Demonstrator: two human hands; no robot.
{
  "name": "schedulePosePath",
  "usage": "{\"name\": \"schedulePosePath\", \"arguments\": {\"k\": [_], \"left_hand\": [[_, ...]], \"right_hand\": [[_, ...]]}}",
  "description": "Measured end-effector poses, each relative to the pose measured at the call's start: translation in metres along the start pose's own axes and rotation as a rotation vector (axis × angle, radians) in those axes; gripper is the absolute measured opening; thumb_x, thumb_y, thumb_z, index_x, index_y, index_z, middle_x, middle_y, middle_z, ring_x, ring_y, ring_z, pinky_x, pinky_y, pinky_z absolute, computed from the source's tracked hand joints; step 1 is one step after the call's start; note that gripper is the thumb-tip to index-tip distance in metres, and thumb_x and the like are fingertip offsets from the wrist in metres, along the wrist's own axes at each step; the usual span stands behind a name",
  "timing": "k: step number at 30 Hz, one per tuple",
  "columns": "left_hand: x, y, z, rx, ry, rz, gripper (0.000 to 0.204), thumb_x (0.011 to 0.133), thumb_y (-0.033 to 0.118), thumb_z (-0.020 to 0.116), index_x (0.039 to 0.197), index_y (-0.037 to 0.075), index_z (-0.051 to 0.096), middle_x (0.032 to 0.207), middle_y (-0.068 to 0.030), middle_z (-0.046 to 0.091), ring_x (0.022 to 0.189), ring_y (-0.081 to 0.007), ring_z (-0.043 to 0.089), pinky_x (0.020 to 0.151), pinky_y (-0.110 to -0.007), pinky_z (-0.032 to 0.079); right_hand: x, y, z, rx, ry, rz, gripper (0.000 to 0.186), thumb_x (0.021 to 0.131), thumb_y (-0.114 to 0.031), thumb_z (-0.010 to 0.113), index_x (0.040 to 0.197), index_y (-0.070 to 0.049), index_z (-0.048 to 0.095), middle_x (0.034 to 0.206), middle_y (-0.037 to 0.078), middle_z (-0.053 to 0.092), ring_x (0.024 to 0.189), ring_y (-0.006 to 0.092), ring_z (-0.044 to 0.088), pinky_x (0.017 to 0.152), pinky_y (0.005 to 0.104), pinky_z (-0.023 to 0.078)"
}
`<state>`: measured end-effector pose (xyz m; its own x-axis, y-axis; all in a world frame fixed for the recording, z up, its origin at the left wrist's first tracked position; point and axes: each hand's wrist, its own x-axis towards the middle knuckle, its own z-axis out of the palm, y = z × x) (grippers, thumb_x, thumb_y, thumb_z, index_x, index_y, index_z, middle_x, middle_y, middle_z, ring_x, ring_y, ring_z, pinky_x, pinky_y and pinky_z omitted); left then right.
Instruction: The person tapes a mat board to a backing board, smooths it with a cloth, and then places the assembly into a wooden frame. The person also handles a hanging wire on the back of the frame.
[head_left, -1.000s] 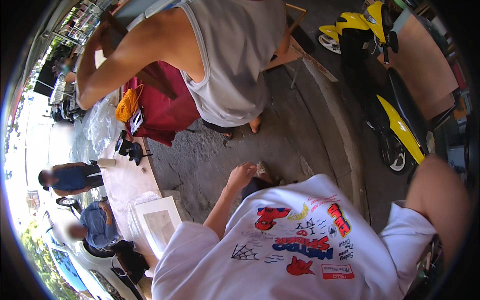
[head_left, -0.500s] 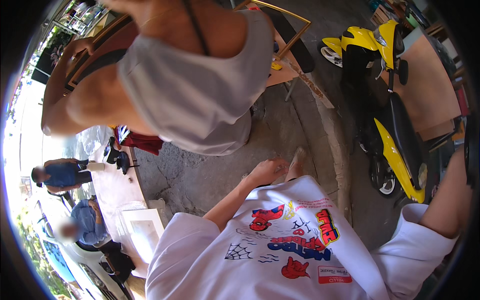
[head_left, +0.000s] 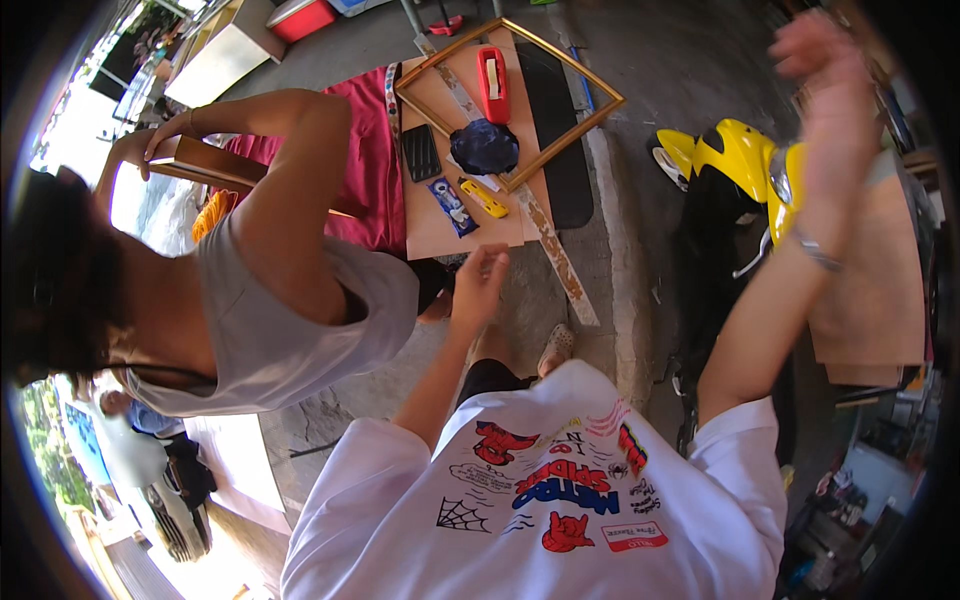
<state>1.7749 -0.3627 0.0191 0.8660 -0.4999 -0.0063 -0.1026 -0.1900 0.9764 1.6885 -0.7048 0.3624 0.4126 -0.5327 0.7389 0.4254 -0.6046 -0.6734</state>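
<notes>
My left hand (head_left: 481,285) hangs just short of the near edge of a work table (head_left: 425,240), fingers loosely apart with nothing visible in them. My right hand (head_left: 822,62) is raised at the upper right, above the yellow motor scooter (head_left: 745,155); motion blurs its fingers. On the table lie a yellow utility knife (head_left: 484,198), a blue packet (head_left: 452,208), a dark blue bundle of cloth (head_left: 485,147), a red tape dispenser (head_left: 493,85) and a black ridged object (head_left: 421,154). An empty gold picture frame (head_left: 570,140) overlaps the table's right side. A worn flat strip (head_left: 555,255) sticks out past the near edge.
At my left, a person in a grey sleeveless top (head_left: 300,310) holds a wooden frame (head_left: 215,163) by its end. Dark red cloth (head_left: 355,165) covers the table's left part. A raised concrete ledge (head_left: 625,250) runs along the floor. Brown boards (head_left: 868,290) lean at the right.
My view has swung toward the table, bringing its tools into sight. The other person now appears farther left. My right arm has risen from the right rim; my left hand is nearer the table.
</notes>
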Motion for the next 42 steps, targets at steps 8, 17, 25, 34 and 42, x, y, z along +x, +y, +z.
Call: {"name": "schedulePosePath", "arguments": {"k": [8, 17, 25, 34, 42], "left_hand": [[0.16, -0.027, 0.005, 0.234, 0.192, -0.125, 0.032, 0.1, 0.025, 0.07, 0.118, -0.001, 0.067, 0.108, -0.0171, 0.072, 0.097, -0.0272, 0.069, 0.085, -0.037, 0.055], [0.274, -0.1, 0.01, 0.661, 0.241, -0.359, 0.063, 0.084, 0.024, 0.082, 0.134, -0.003, 0.054, 0.115, -0.0305, 0.068, 0.106, -0.0469, 0.067, 0.092, -0.05, 0.053], [0.291, -0.063, 0.007, 0.496, -0.012, -0.071, 0.034, 0.091, 0.025, 0.078, 0.107, -0.004, 0.069, 0.104, -0.0212, 0.072, 0.089, -0.0352, 0.07, 0.08, -0.04, 0.055], [0.386, -0.133, -0.031, 0.251, 0.503, -0.407, 0.047, 0.097, 0.022, 0.073, 0.126, -0.007, 0.051, 0.098, -0.0168, 0.067, 0.078, -0.0251, 0.068, 0.072, -0.036, 0.055], [0.395, -0.135, -0.015, -0.313, 0.672, -0.452, 0.023, 0.11, 0.025, 0.052, 0.107, 0.002, 0.049, 0.073, -0.0075, 0.057, 0.055, -0.0148, 0.056, 0.049, -0.029, 0.046]], "right_hand": [[-0.214, 0.325, 0.051, -0.169, -0.357, 1.008, 0.032, 0.104, -0.031, 0.065, 0.118, -0.002, 0.066, 0.099, 0.006, 0.072, 0.085, 0.0137, 0.067, 0.076, 0.0272, 0.053], [-0.243, 0.471, 0.119, -0.277, -0.248, 1.289, 0.059, 0.097, -0.044, 0.073, 0.119, 0.011, 0.064, 0.11, 0.019, 0.072, 0.105, 0.0234, 0.067, 0.091, 0.0344, 0.051], [-0.244, 0.496, 0.157, -0.262, 0.108, 1.293, 0.036, 0.098, -0.024, 0.075, 0.116, 0.005, 0.062, 0.101, 0.012, 0.071, 0.098, 0.0207, 0.067, 0.088, 0.0347, 0.051], [-0.182, 0.438, 0.201, 0.288, 0.506, 1.373, 0.031, 0.108, -0.037, 0.059, 0.094, -0.011, 0.05, 0.071, 0.002, 0.056, 0.055, 0.0166, 0.055, 0.059, 0.033, 0.053], [-0.168, 0.428, 0.21, 0.358, 0.493, 1.18, 0.033, 0.109, -0.039, 0.055, 0.093, -0.012, 0.047, 0.066, 0.001, 0.05, 0.051, 0.0142, 0.05, 0.052, 0.0326, 0.048]]}}
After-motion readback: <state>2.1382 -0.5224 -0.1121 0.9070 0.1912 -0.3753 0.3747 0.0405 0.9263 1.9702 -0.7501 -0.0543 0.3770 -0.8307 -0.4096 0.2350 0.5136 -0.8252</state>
